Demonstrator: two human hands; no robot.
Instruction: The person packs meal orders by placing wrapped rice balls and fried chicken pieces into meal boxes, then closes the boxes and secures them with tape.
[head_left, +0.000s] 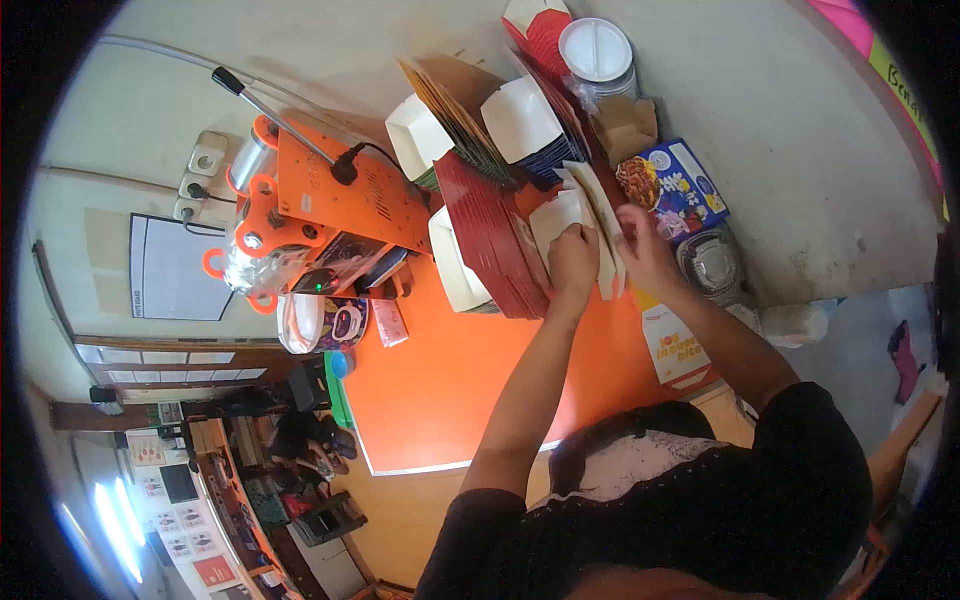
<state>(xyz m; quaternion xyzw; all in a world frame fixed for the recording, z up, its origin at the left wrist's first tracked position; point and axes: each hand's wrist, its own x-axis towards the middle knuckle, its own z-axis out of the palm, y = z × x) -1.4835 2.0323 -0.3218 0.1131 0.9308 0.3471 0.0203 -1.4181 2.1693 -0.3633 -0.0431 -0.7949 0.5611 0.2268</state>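
Observation:
My left hand [575, 262] is closed on the near part of a white-lined paper food box [556, 214], which stands in a group of nested boxes on the orange table. At the right side of that group, my right hand [648, 255] has its fingers bent around the edge of the pale cardboard flaps [604, 215]. Its fingertips are partly hidden. Just left of my hands stands a stack of red paper boxes [490, 225] with a white inside. More nested boxes [520, 120] stand behind, with blue edges and white insides.
An orange sealing machine [345, 195] with a lever stands left on the orange table [450, 400]. To the right are a blue printed box [675, 188], clear plastic containers [712, 262] and a yellow-white carton [675, 345]. White round lids [596, 50] are stacked at the back. Another person [310, 440] is far off.

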